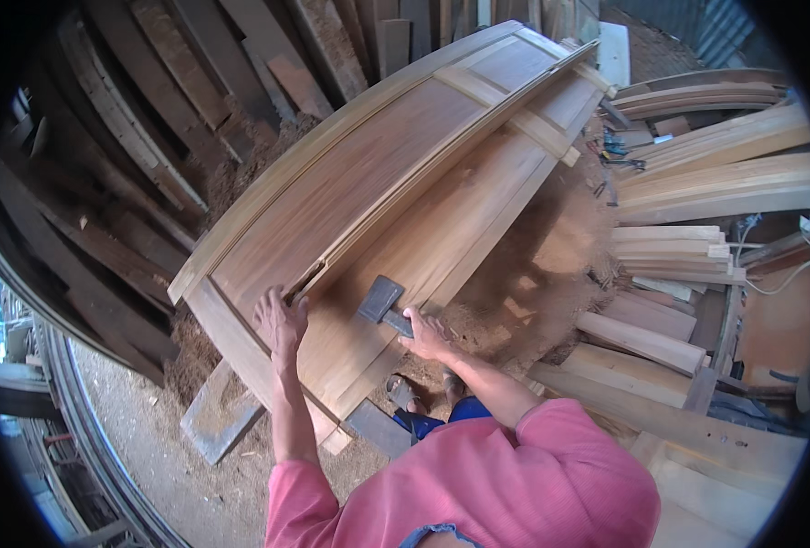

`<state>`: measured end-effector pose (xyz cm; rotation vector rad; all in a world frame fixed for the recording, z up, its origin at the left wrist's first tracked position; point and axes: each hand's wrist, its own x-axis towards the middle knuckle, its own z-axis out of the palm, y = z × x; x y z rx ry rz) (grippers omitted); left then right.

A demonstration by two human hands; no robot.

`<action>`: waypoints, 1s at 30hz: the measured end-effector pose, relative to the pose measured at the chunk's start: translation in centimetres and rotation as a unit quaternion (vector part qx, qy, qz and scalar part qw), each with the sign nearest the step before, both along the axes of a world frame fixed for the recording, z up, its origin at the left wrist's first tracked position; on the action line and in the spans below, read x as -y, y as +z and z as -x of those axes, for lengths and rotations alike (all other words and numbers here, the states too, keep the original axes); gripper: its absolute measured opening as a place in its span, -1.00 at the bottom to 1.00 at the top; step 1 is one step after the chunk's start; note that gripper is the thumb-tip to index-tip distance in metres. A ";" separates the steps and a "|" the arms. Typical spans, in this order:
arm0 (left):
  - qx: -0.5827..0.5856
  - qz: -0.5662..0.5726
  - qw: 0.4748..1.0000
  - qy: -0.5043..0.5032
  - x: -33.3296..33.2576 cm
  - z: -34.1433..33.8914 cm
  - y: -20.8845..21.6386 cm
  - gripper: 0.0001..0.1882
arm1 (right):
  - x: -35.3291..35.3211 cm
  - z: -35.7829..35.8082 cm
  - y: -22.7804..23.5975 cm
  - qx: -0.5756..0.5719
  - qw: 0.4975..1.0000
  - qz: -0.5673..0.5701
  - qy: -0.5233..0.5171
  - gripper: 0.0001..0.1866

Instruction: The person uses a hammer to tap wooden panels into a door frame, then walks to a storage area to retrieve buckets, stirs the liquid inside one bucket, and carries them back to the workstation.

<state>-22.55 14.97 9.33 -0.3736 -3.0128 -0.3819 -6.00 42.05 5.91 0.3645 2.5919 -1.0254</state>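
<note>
A large wooden panelled door [368, 160] lies in front of me, running from near left to far right. Along its middle, a long grooved wooden rail [460, 155] stands tilted up on edge. My left hand [280, 321] rests with spread fingers on the door's near left part, its fingertips close to the near end of that rail. In my right hand [428, 336] is a mallet [380, 299] with a dark, blocky head, gripped by its short handle. The mallet's head is over the door's near right part; whether it touches the wood I cannot tell.
Dark timber boards [140, 137] lean in rows at the left and back. Stacked pale planks [715, 192] lie at the right. Several hand tools [615, 151] sit beyond the door's right edge. Sawdust covers the ground, and a loose board [220, 416] lies near left.
</note>
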 end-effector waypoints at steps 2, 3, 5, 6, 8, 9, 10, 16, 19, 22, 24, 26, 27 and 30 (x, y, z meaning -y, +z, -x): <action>-0.092 -0.086 0.980 0.151 3.6 -4.3 -1.4 -0.37 | 0.2 -0.1 -0.7 0.006 1.000 0.011 0.017 -0.37; -0.076 -0.062 0.975 0.202 5.7 -6.8 -1.9 -0.33 | 0.2 0.0 -1.9 -0.018 1.000 0.003 0.018 -0.36; -0.016 -0.035 0.946 0.321 9.6 -12.8 -2.6 -0.25 | 0.6 0.0 -2.8 -0.036 0.998 -0.029 0.031 -0.35; 0.056 -0.016 0.916 0.397 10.5 -15.9 -3.0 -0.19 | 0.4 0.1 -2.9 -0.040 0.998 -0.028 0.031 -0.35; 0.131 -0.009 0.883 0.451 11.8 -21.1 -3.5 -0.18 | 0.3 0.1 -2.5 -0.036 0.998 -0.036 0.027 -0.34; 0.136 -0.018 0.878 0.459 13.1 -23.7 -4.6 -0.17 | 0.0 0.3 -2.9 -0.041 0.998 -0.020 0.039 -0.34; 0.139 -0.028 0.872 0.469 14.7 -26.3 -6.3 -0.16 | 0.4 0.6 -2.2 -0.005 0.998 -0.025 0.055 -0.33; 0.274 -0.400 0.771 0.413 14.2 -29.1 -7.6 -0.24 | 0.9 1.3 -3.8 -0.004 0.994 -0.075 0.079 -0.31; 0.319 -0.534 0.678 0.392 14.6 -28.3 -7.7 -0.27 | 1.5 2.0 -3.3 0.050 0.987 0.128 0.080 -0.59; 0.325 -0.617 0.600 0.392 16.1 -28.6 -9.1 -0.32 | 3.7 -0.6 0.4 0.086 0.984 0.149 0.054 -0.69; 0.318 -0.667 0.558 0.377 16.8 -27.3 -10.1 -0.34 | 6.0 -4.4 1.2 0.036 0.981 0.189 0.037 -0.54; 0.310 -0.742 0.508 0.309 17.5 -26.3 -11.0 -0.41 | 7.9 -8.5 0.3 -0.064 0.976 0.202 0.056 -0.54; 0.318 -0.769 0.475 0.285 18.0 -26.2 -11.7 -0.45 | 9.1 -10.4 0.7 0.031 0.954 0.297 0.010 -0.52; 0.348 -0.788 0.418 0.290 19.5 -25.9 -14.2 -0.45 | 12.7 -13.7 2.7 0.153 0.916 0.371 -0.011 -0.44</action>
